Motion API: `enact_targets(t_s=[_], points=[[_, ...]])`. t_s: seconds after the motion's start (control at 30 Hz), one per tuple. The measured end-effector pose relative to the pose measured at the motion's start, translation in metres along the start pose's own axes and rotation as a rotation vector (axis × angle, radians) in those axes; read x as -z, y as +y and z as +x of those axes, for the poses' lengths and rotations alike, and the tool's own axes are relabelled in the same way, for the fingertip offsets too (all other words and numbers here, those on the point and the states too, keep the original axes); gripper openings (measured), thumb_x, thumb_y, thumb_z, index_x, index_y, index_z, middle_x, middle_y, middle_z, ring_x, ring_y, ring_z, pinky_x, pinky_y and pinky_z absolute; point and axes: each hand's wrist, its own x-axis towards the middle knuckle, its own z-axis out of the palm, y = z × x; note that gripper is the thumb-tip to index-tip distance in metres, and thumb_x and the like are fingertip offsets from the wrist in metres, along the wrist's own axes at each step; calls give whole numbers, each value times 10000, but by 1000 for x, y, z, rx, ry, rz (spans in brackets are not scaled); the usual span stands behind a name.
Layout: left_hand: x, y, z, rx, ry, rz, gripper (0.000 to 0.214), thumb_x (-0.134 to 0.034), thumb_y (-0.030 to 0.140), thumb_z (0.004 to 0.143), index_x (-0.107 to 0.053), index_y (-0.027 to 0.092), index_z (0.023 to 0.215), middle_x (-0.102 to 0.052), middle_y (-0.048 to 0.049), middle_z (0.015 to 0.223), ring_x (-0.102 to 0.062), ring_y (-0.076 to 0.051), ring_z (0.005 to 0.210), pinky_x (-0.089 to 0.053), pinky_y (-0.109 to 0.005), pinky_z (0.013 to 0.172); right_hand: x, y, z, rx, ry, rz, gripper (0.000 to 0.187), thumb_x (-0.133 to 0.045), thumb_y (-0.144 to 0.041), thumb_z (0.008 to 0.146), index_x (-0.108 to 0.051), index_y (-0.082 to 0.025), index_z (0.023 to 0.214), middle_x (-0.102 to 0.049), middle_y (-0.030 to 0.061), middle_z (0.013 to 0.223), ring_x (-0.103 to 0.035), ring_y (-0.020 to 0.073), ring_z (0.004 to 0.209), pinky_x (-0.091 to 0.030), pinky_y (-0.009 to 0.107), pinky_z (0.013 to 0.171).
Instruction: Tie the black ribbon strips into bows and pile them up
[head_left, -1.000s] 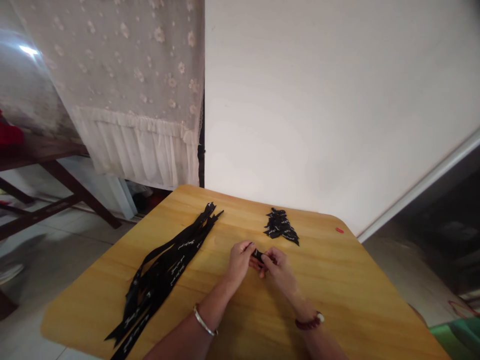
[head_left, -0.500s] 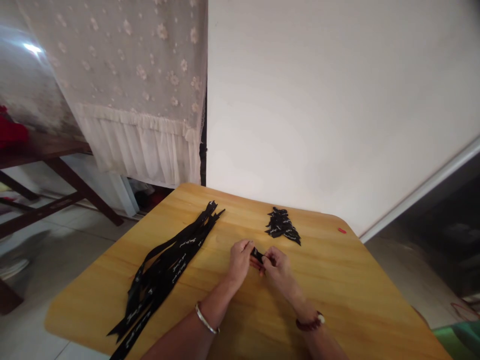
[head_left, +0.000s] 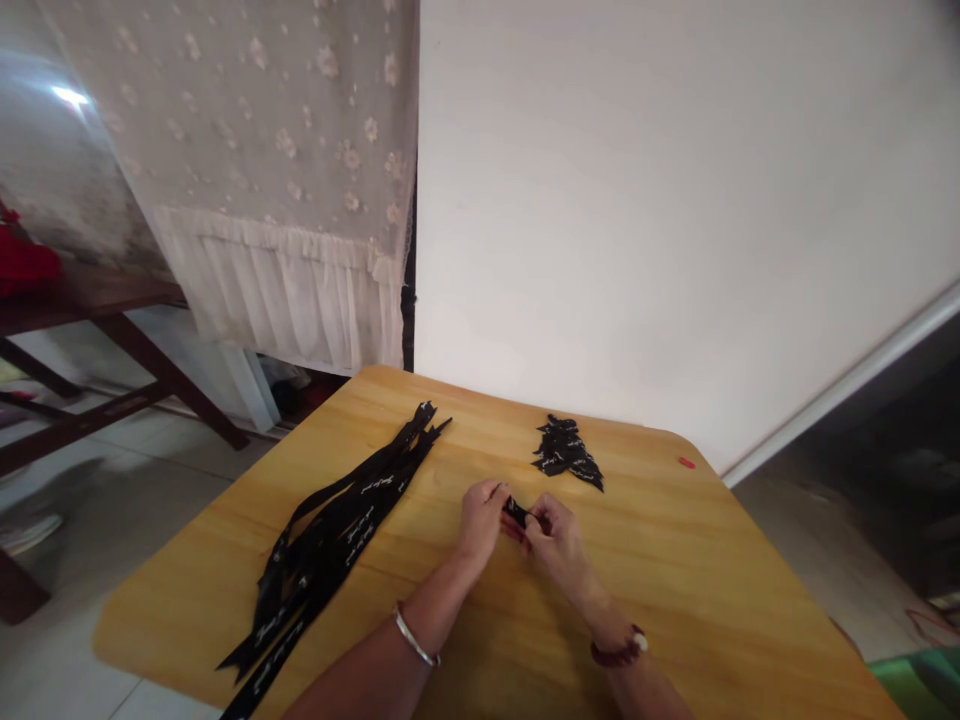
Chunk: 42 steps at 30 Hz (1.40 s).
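Note:
A short piece of black ribbon (head_left: 515, 511) with white lettering is stretched between my two hands, just above the table. My left hand (head_left: 482, 517) pinches its left end, fingers closed. On the other end, my right hand (head_left: 556, 534) is closed in a pinch too. Fingers partly hide the ribbon, so I cannot tell whether it is folded or knotted. To the left lies a bundle of long black ribbons (head_left: 322, 545) with white script. Beyond my hands sits a small pile of short black ribbon pieces (head_left: 564, 450).
The wooden table (head_left: 660, 580) has rounded corners and meets a white panel (head_left: 637, 200) at the back. A small red object (head_left: 686, 462) lies near the right edge. A lace curtain (head_left: 285, 180) hangs behind, and a dark wooden stool or table (head_left: 142, 350) stands at left.
Both hands keep hold of the ribbon in almost the same place, with only slight finger movement. The whole view has shifted very slightly.

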Motion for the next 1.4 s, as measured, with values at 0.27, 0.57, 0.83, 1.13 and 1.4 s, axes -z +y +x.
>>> enact_targets(t_s=[0.27, 0.57, 0.83, 1.13, 1.4], points=[[0, 13, -8, 103, -191, -98, 220, -621, 291, 578, -548, 99, 658, -623, -51, 612, -593, -140, 533, -476, -251, 551, 16, 0, 8, -75, 2, 73, 192, -509, -280, 633, -385, -202, 510, -435, -66, 357, -435, 97, 331, -288, 210, 360], [1, 7, -11, 176, -396, 25, 257, -616, 299, 578, -605, 80, 712, -642, -105, 702, -611, -185, 566, -445, -240, 480, 25, -13, 5, -84, -82, 141, 226, -518, -370, 688, -557, -157, 623, -573, 6, 620, -528, 135, 616, -375, 218, 527], [1, 6, -13, 216, -504, 71, 203, -609, 277, 575, -578, 102, 674, -626, -74, 643, -614, -196, 594, -452, -254, 501, 25, -7, 7, -59, -229, 220, 123, -581, -277, 648, -568, -155, 648, -568, -16, 601, -486, 94, 537, -368, 205, 513], [2, 3, -11, 221, -517, 78, 202, -602, 267, 570, -557, 99, 674, -609, -63, 609, -613, -194, 572, -446, -242, 480, 24, -6, 7, -87, -211, 178, 179, -589, -322, 632, -523, -161, 587, -520, -35, 537, -454, 92, 497, -339, 203, 485], [2, 2, -11, 216, -535, 80, 200, -596, 271, 580, -566, 99, 677, -634, -82, 656, -613, -188, 588, -444, -243, 489, 21, -4, 5, -65, -179, 140, 181, -545, -309, 676, -494, -165, 578, -471, -44, 510, -406, 84, 474, -310, 193, 442]])
